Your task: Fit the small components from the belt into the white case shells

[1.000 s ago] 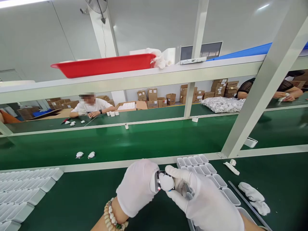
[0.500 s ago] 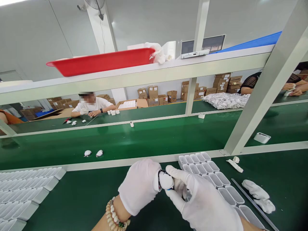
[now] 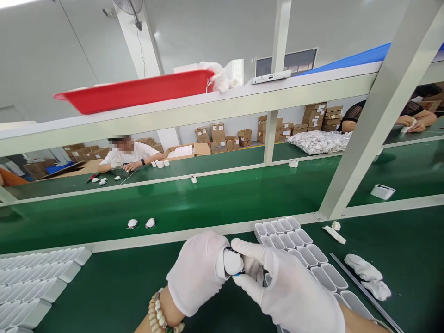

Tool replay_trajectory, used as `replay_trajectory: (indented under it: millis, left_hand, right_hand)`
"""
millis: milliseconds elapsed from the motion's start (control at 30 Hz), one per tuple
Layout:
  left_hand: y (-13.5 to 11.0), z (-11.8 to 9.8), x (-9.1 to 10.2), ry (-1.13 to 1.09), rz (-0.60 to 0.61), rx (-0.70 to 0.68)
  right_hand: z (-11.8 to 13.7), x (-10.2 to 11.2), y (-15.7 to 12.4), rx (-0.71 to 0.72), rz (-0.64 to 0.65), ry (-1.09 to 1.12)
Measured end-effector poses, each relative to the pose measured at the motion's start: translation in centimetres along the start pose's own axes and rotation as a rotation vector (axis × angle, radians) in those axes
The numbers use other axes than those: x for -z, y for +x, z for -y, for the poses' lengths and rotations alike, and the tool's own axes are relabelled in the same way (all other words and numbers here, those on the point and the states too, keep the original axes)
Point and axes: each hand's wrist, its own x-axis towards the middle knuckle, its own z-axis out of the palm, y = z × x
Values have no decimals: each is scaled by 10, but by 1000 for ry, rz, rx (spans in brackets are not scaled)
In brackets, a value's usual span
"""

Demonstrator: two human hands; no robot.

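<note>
Both hands wear white gloves and meet at the front middle of the bench. My left hand (image 3: 199, 273) is closed around a small white plastic casing (image 3: 219, 267), mostly hidden by the glove. At the casing's mouth is a small part with a rounded white top (image 3: 233, 262), a dark edge and a bit of blue. My right hand (image 3: 280, 282) grips the right side of this part between thumb and forefinger. The other right fingers are curled behind. Whether the part sits inside the casing or only against it, I cannot tell.
Rows of white open cases (image 3: 305, 254) stand right, beside a metal strip (image 3: 364, 291) and crumpled white gloves (image 3: 367, 275). More white cases (image 3: 41, 282) fill the left. Two small white-topped pieces (image 3: 132, 224) lie on the green belt (image 3: 222, 199). A shelf post (image 3: 367, 111) rises right; co-workers sit opposite.
The view has shifted slightly. Small pieces on the belt have moved a little to the right. Both hands keep their grip, with the white-topped part still at the casing's mouth.
</note>
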Motion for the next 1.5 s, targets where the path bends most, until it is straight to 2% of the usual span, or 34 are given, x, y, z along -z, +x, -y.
replay_trajectory:
  millis: [167, 267, 500, 700, 867, 1000, 1200, 1333, 1500]
  left_hand:
    - [-7, 16, -9, 25, -99, -71]
    - [-9, 19, -11, 34, -148, -69]
    - [-4, 3, 3, -17, -57, -17]
    - [-3, 1, 4, -8, 10, 5]
    - [-4, -3, 5, 24, -48, 26]
    - [-5, -5, 5, 17, -33, 41]
    - [-3, -6, 5, 20, -12, 68]
    - [-2, -6, 4, 49, 21, 33]
    - [-4, -6, 2, 57, -26, 34]
  right_hand:
    - [-10, 3, 0, 59, -60, 40]
    - [-11, 3, -2, 51, -88, 64]
    - [-7, -3, -4, 4, -88, 57]
    - [-9, -5, -5, -34, -45, 43]
    - [-8, -1, -5, -28, -10, 9]
    - [-8, -2, -6, -43, 3, 4]
    - [-4, -2, -4, -24, -60, -34]
    - [-7, -2, -4, -5, 1, -83]
    - [-15, -4, -4, -64, 47, -106]
